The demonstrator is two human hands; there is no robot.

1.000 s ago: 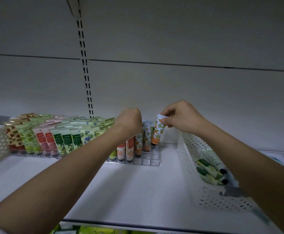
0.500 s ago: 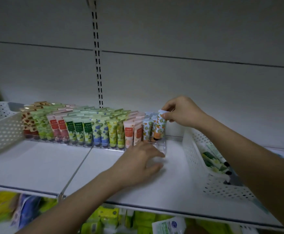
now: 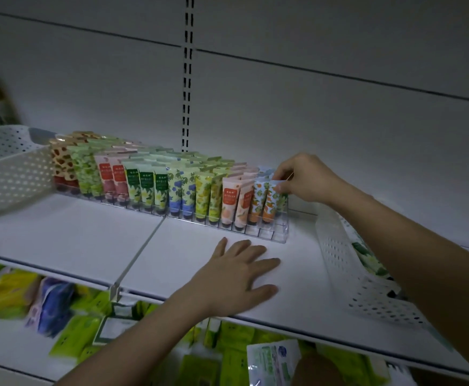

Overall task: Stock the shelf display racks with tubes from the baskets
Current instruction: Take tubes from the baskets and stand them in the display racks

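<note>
While the left hand [image 3: 238, 277] is lying flat, fingers apart, bracing on the shelf [image 3: 172, 246], the right hand [image 3: 301, 178] is working. Its fingers are pinching an orange-print tube [image 3: 272, 203], seating it in the clear rack [image 3: 272, 232].

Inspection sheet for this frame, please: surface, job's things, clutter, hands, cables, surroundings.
Surface: white shelf board, seam down its middle.
Job's things: clear acrylic display rack nearly full of upright printed tubes; orange-patterned tube in the rightmost filled row; white perforated basket at right holding green-printed tubes; second white perforated basket at left.
Clutter: nothing seen.
Hands: right hand pinches the orange-patterned tube's top; left hand rests flat on the shelf.
Cables: nothing seen.
Surroundings: grey back panel with slotted upright; blurred green packets below.
</note>
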